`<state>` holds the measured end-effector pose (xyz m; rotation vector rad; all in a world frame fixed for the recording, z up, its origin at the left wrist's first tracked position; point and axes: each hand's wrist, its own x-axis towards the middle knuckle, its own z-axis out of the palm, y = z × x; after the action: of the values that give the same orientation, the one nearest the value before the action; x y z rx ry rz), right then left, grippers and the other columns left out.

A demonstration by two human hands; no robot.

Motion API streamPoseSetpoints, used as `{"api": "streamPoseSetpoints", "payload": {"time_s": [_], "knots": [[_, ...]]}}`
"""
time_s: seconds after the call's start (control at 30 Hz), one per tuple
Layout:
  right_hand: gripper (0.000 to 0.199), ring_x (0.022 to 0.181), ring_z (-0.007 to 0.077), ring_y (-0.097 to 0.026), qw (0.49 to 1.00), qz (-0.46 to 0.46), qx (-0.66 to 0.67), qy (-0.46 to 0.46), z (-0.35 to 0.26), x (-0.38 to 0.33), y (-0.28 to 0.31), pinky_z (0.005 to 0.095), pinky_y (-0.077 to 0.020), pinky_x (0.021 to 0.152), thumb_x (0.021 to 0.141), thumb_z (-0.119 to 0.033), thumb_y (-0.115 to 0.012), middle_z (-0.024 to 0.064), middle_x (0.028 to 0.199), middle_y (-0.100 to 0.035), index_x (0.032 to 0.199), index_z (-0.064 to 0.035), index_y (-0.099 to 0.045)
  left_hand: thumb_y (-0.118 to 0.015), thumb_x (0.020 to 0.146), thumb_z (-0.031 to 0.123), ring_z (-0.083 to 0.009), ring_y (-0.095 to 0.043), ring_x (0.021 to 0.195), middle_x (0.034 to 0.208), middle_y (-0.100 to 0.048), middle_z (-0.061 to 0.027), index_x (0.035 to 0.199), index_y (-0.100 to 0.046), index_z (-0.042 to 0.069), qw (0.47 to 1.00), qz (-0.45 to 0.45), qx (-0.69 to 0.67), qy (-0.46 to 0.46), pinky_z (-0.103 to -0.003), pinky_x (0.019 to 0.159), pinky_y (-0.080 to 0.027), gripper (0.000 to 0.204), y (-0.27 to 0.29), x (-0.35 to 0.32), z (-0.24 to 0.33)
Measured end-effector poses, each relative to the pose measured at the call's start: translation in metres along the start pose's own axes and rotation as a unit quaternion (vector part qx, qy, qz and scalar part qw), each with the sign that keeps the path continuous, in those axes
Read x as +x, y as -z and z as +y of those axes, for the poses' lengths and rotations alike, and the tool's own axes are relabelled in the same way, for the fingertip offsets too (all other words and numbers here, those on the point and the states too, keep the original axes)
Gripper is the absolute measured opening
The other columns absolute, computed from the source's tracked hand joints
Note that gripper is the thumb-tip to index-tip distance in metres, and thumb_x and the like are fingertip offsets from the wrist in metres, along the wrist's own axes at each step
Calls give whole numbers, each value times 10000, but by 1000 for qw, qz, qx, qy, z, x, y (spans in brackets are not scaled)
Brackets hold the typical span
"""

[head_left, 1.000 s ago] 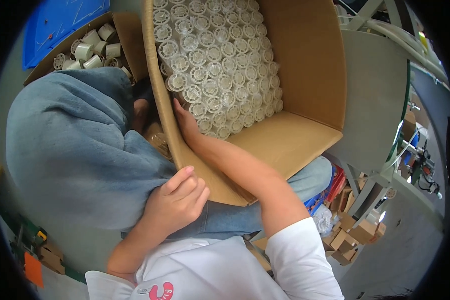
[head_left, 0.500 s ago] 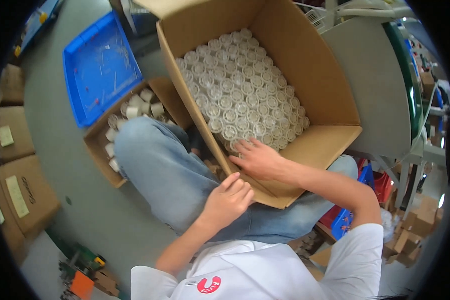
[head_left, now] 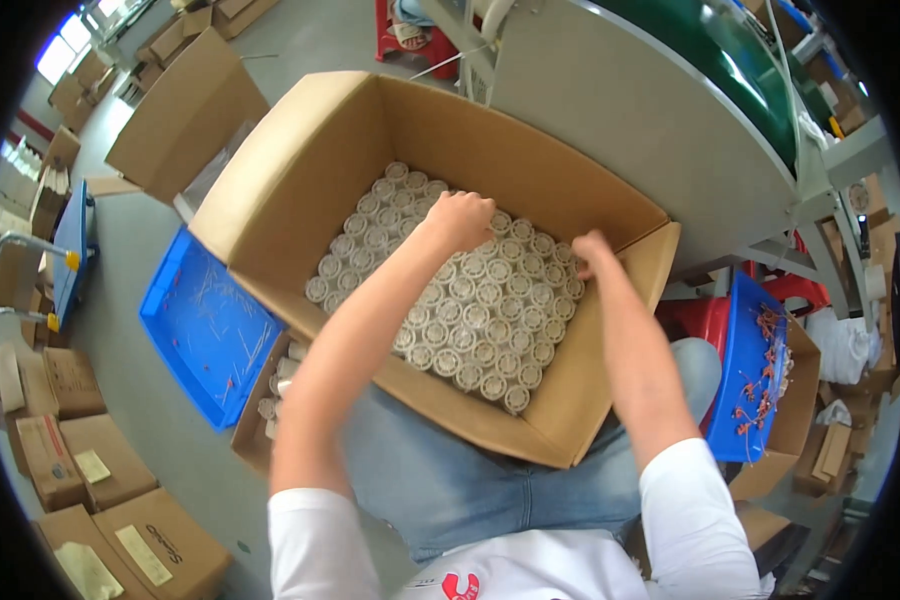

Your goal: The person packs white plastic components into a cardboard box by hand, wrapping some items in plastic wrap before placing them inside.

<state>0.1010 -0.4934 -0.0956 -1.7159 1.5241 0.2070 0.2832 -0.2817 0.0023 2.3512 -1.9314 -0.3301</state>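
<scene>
A large brown cardboard box (head_left: 470,430) sits tilted across my lap, opening toward me. Packed rows of round, clear-and-whitish plastic caps (head_left: 468,340) cover its inside, each with a ringed top. My left hand (head_left: 460,216) reaches over the far middle rows, knuckles up and fingers bent down; its fingertips are hidden, so any hold on a cap cannot be seen. At the right end of the rows, beside the box wall, my right hand (head_left: 592,254) has its thumb and fingers apart, with no held thing visible.
To the left lie a shallow blue tray (head_left: 210,320) and a smaller carton (head_left: 253,430) of white cylindrical pieces. A blue bin (head_left: 745,390) with small orange parts stands at right. A grey machine panel (head_left: 640,110) rises beyond the box. Stacked cartons (head_left: 110,455) line the lower left.
The view has swung and the box now lies turned differently across my lap. My hands have left the near edge: the left is over the far rows, the right at the right end.
</scene>
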Motion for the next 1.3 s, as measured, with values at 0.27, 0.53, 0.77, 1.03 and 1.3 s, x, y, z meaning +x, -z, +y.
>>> {"api": "streamPoseSetpoints", "payload": {"time_s": [0.27, 0.53, 0.77, 1.03, 1.3], "knots": [[309, 574, 314, -639, 906, 193, 298, -232, 45, 44, -107, 385, -535, 399, 812, -112, -564, 198, 967, -623, 1103, -9, -557, -611, 790, 232, -330, -567, 1045, 1072, -614, -168, 1065, -603, 55, 997, -49, -41, -45, -436, 842, -487, 327, -161, 116, -9], [287, 956, 415, -596, 924, 326, 156, -127, 110, 86, -91, 476, -470, 839, 730, -170, -595, 272, 981, -625, 922, 38, -646, -651, 770, 222, -339, -589, 975, 990, -623, -160, 1070, -577, 61, 978, -4, -169, -120, -439, 820, -488, 349, -211, 162, 37], [95, 807, 382, -590, 885, 457, 31, 83, 67, 25, -91, 470, -447, 748, 810, -72, -556, 202, 859, -628, 832, 15, -588, -593, 765, 135, -325, -533, 1085, 1149, -558, -195, 941, -633, 17, 978, 50, -163, -122, -418, 902, -451, 217, -219, 151, 30], [78, 817, 362, -597, 778, 563, 235, 150, 17, -2, -80, 417, -456, 716, 854, -59, -544, 219, 885, -610, 889, 10, -549, -558, 750, 82, -326, -424, 1200, 1277, -458, -170, 929, -651, 30, 986, 16, -133, -103, -417, 986, -376, 208, -208, 139, 23], [459, 1090, 398, -527, 965, 224, 25, -132, 81, -26, -129, 484, -410, 933, 839, -222, -594, 260, 1151, -551, 1219, -22, -433, -414, 806, -6, -409, -545, 1024, 1150, -546, -259, 1212, -425, -33, 953, -28, -290, -84, -476, 879, -437, 406, -228, 140, 20]]}}
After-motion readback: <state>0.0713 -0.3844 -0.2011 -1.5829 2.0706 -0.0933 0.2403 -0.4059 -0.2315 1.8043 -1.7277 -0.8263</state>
